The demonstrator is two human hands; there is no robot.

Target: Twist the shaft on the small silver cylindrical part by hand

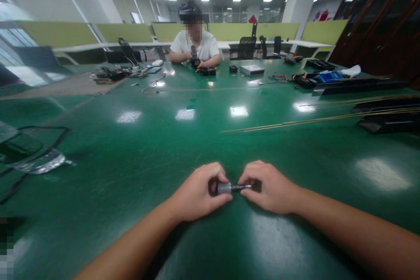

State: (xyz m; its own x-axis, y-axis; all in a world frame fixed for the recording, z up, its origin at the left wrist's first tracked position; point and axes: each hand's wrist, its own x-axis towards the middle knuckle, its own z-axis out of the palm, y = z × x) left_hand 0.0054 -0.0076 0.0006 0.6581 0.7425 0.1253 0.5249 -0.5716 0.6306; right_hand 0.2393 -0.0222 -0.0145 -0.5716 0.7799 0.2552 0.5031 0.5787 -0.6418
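Between my two hands, low above the green table (157, 148), lies a small silver cylinder with a thin dark shaft (225, 188). The cylinder is gripped between the thumb and fingers of my left hand (197, 192), which hide part of its left end. My right hand (275, 188) pinches the shaft at its bright right tip with thumb and forefinger. The piece is held roughly level, its shaft pointing right. Its exact kind is too small to make out.
Thin brass-coloured rods (282, 124) reach in from the right, beside black metal pieces (387, 120). A clear plastic container (39, 157) with a dark cable stands left. Across the table a person (193, 46) holds a power drill (194, 54). Electronic parts (114, 72) lie far left.
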